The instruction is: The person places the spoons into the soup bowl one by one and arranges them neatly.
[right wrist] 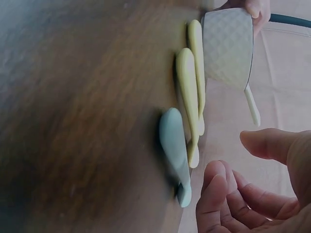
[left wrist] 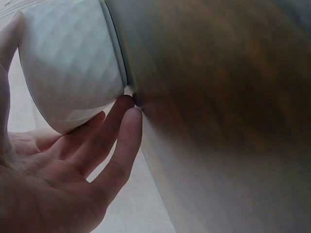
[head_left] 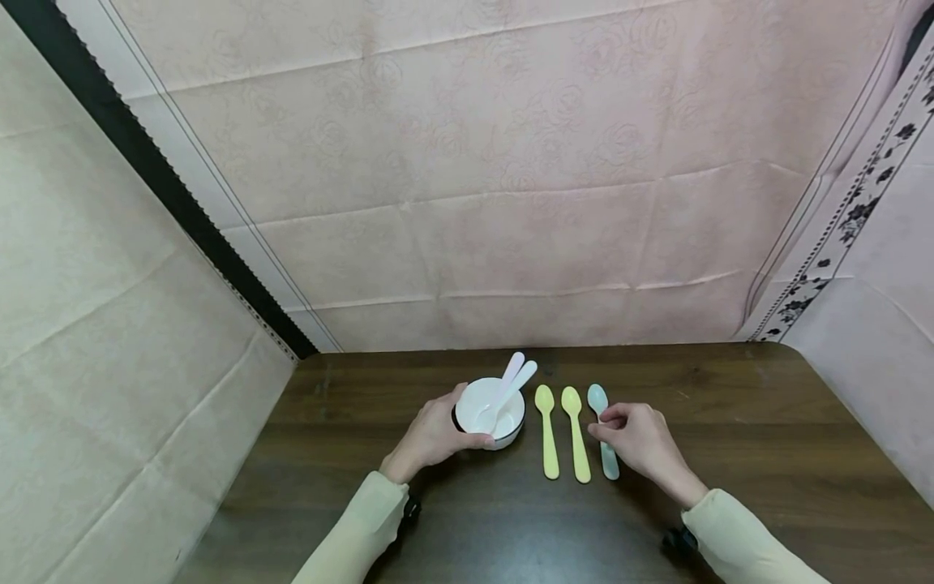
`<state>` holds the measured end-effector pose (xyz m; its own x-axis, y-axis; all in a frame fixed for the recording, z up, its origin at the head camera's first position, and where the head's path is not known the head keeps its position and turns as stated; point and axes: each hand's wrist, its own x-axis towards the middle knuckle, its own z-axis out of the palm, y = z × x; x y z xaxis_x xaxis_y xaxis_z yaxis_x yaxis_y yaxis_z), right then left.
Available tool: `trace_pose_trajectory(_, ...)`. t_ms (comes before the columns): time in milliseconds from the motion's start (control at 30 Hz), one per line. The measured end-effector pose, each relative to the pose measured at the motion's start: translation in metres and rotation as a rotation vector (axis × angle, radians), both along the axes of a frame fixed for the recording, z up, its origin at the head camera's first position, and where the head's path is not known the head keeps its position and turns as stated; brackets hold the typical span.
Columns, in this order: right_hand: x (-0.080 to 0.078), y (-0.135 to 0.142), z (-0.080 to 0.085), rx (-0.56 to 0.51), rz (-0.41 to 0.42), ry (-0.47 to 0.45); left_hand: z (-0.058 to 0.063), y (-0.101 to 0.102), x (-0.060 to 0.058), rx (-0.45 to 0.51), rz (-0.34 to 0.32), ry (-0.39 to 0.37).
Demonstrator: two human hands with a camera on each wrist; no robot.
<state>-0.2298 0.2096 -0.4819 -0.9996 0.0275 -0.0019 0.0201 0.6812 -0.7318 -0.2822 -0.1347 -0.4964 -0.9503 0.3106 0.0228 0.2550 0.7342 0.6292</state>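
My left hand (head_left: 435, 434) grips a white bowl (head_left: 473, 397), thumb on the near side and fingers around the far side. A quilted diamond pattern covers the bowl's outer wall (left wrist: 73, 63). Two pale spoons lean in it: a pinkish-white one (head_left: 515, 364) and a bluish-white one (head_left: 524, 374). To the bowl's right lie two yellow spoons (head_left: 550, 446) and a light blue spoon (head_left: 609, 464), roughly parallel, handles toward me. Over the blue spoon hovers my right hand (head_left: 645, 442). Its thumb (right wrist: 267, 144) stands apart from the bent fingers (right wrist: 214, 187), nothing between them.
The dark brown wooden table (head_left: 481, 527) bears all these things. Behind it hangs a pale patterned cloth (head_left: 511, 243), with more cloth (head_left: 146, 405) along the left and right sides. Dark bands sit at both wrists.
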Motion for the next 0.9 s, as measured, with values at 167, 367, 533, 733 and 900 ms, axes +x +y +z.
trace_pose_trajectory(167, 0.001, 0.003, -0.003, 0.024, 0.008, 0.024, -0.001, 0.0, 0.0, 0.0, 0.001, -0.003)
trace_pose_trajectory(367, 0.002, 0.004, -0.007, 0.057, 0.003, 0.03, 0.0, 0.0, 0.0, -0.004, 0.0, 0.004)
trace_pose_trajectory(533, 0.002, 0.006, -0.01, 0.08, 0.003, 0.029, 0.002, 0.001, 0.0, 0.001, -0.004, 0.0)
trace_pose_trajectory(733, 0.002, 0.007, -0.012, 0.108, 0.015, 0.037, 0.003, 0.0, 0.0, 0.003, -0.009, -0.001)
trace_pose_trajectory(900, 0.0, 0.008, -0.014, 0.13, 0.027, 0.013, 0.003, 0.0, 0.0, 0.009, -0.01, -0.003)
